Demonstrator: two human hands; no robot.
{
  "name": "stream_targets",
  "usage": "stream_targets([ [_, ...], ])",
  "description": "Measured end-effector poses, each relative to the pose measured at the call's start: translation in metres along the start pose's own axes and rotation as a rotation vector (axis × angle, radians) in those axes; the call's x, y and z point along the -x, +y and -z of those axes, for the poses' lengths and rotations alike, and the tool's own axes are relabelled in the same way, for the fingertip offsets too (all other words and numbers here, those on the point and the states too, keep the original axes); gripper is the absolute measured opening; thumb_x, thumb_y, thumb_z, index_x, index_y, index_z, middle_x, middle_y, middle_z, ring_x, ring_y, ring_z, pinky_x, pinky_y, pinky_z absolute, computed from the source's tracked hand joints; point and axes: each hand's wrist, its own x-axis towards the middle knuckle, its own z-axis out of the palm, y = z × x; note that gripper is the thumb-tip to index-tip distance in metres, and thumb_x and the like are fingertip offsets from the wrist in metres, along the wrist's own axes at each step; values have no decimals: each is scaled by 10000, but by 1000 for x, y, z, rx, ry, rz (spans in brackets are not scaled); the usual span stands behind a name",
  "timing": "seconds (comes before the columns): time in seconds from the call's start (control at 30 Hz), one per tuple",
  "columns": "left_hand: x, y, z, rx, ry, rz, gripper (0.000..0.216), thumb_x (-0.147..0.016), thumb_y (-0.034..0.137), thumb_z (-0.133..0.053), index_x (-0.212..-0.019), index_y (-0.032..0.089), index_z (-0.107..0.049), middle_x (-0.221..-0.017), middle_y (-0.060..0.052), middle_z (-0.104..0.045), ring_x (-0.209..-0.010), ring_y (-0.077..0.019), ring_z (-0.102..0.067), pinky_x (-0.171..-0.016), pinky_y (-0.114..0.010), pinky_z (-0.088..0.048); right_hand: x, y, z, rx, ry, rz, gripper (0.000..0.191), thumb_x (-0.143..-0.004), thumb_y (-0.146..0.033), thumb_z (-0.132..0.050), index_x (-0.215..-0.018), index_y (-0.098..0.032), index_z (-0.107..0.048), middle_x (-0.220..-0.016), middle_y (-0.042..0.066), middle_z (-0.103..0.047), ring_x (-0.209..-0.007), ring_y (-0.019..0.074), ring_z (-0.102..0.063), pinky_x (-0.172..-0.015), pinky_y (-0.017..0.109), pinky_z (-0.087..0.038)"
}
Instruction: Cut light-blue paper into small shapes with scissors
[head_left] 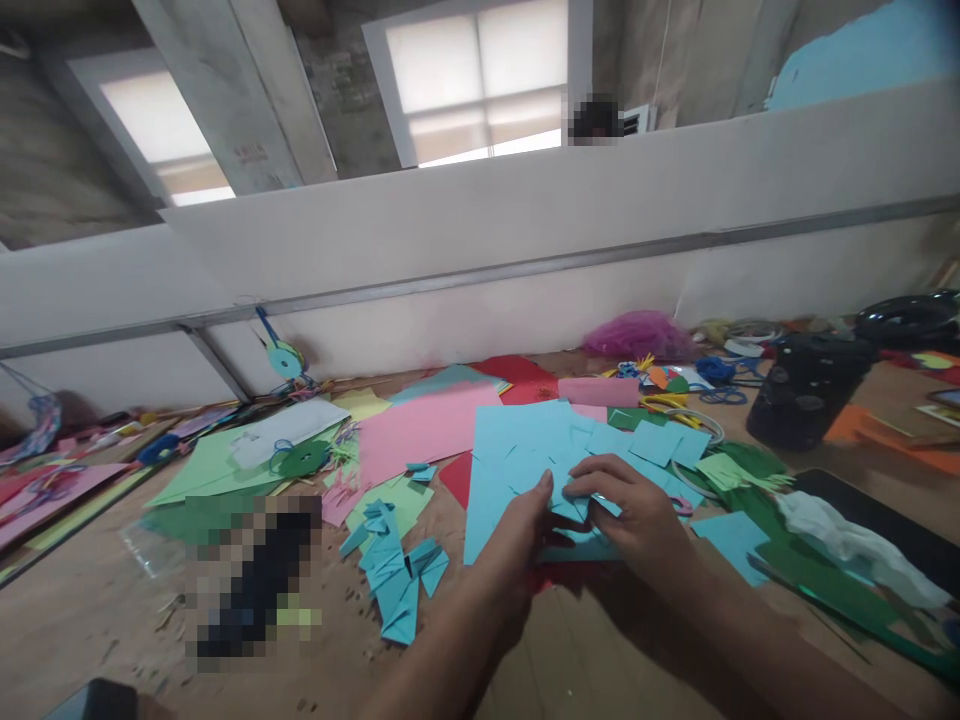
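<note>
Both my hands meet over a small light-blue paper piece (571, 506) on the wooden table. My left hand (516, 535) pinches its left edge with thumb and fingers. My right hand (634, 510) presses and folds it from the right, fingers curled on the paper. Under them lies a large light-blue sheet (510, 450) with several cut blue squares (660, 442) beside it. A pile of folded blue triangles (394, 575) lies to the left of my left arm.
Pink sheet (420, 425), green sheets (217, 470) and red paper (521, 375) cover the table. A black container (802, 390) stands at right, white crumpled material (847, 540) near the right edge. A pink mesh bundle (637, 335) lies by the white partition (525, 230). A blurred dark object (255, 580) sits at left.
</note>
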Motion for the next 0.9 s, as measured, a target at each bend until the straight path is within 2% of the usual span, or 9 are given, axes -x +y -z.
stream_targets([
  [0.1,-3,-2,4,60,8,-46,402,-673,509,-748,-805,163,-589,-654,23,-549,-530,-86,-474,-540,-218,-355,-1,-3,-1,-4,-65,4,358,-750,-3,-477,-923,-239,-683,-1074,56,-624,-1013,198,-606,-876,317,-467],
  [0.17,-7,-5,9,103,26,-69,382,-654,455,-776,-810,158,-594,-628,33,-536,-498,-72,-443,-506,-208,-324,-2,-4,1,-36,-97,-31,337,-766,-30,-502,-955,-247,-678,-1109,54,-626,-1039,201,-603,-899,322,-464],
  [0.4,-17,-10,21,23,133,-58,358,-634,446,-778,-742,156,-597,-586,42,-509,-476,-68,-426,-489,-208,-325,-5,2,8,-117,-217,-146,234,-813,-139,-588,-966,-275,-702,-1102,33,-642,-1048,206,-600,-905,325,-454],
  [0.6,-12,-5,22,-28,56,-66,365,-636,436,-783,-829,149,-668,-734,-20,-613,-609,-110,-536,-572,-232,-391,-6,6,10,-114,-239,-153,194,-823,-177,-603,-958,-267,-711,-1082,48,-622,-1030,217,-594,-896,344,-446],
  [0.8,-11,-2,22,-77,102,-47,349,-591,417,-813,-741,143,-658,-644,-5,-573,-537,-93,-477,-531,-233,-360,-6,8,10,-118,-281,-144,179,-824,-157,-608,-928,-256,-714,-1055,45,-613,-994,201,-597,-879,327,-444],
  [0.9,-13,-2,23,-109,85,-50,368,-571,419,-819,-749,137,-663,-657,-18,-582,-551,-100,-482,-532,-237,-344,-6,8,10,-127,-282,-160,142,-836,-176,-611,-896,-248,-717,-1012,41,-614,-957,193,-599,-860,321,-443],
])
